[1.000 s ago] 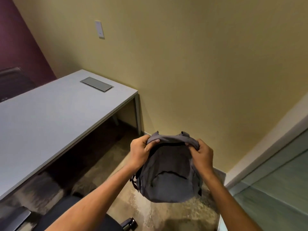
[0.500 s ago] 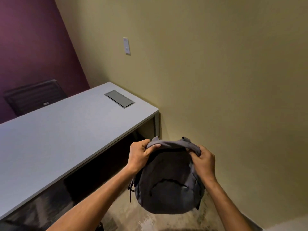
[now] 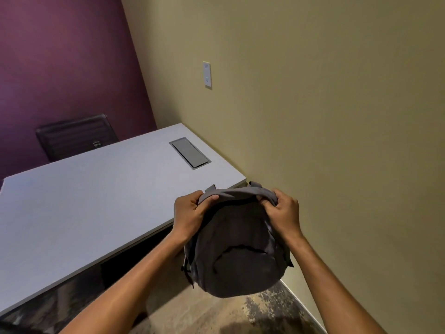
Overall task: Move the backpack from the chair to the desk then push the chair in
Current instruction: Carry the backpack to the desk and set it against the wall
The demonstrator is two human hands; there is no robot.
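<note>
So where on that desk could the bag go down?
The white desk top lies bare from its near edge to the inset grey cable hatch. Both hands, left and right, hold the grey fabric backpack beside its right corner.

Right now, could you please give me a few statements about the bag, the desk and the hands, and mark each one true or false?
1. Both hands grip the top of the backpack. True: the left hand and the right hand each clutch its upper edge.
2. The backpack rests on the desk. False: it hangs in the air beside the desk's near corner, above the floor.
3. A flat metal plate is set into the desktop near the wall. True.
4. The backpack is bright red. False: it is grey.
5. A dark chair stands behind the far side of the desk. True.
</note>
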